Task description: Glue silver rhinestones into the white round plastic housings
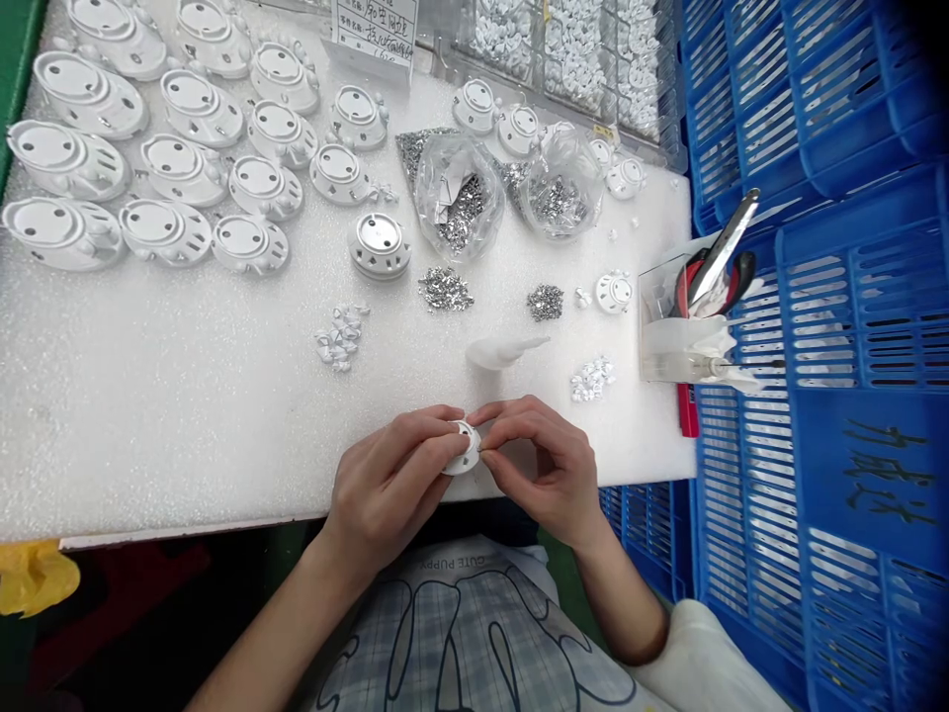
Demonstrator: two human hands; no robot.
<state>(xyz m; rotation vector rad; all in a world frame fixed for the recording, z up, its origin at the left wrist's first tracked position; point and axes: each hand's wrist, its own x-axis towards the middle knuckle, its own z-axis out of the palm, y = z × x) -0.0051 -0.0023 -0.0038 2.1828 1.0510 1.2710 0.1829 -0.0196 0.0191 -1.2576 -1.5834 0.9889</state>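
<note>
My left hand (404,470) holds a small white round plastic part (464,453) at the front edge of the foam-topped table. My right hand (549,460) pinches thumb and forefinger together at the part's right rim; whatever lies between those fingertips is too small to make out. Just beyond both hands is a whitish squeeze bottle (495,353) with a thin tapered nozzle pointing right. Small piles of shiny metal bits (446,290) and darker metal bits (546,303) lie farther back. Little white pieces are heaped at the left (342,337) and at the right (592,379).
Rows of white domed parts (182,170) fill the far left. Plastic bags of metal bits (461,203) stand behind the piles, near a compartment box (578,59). At right, a clear holder (659,346) contains scissors (716,267), beside blue crates (822,396).
</note>
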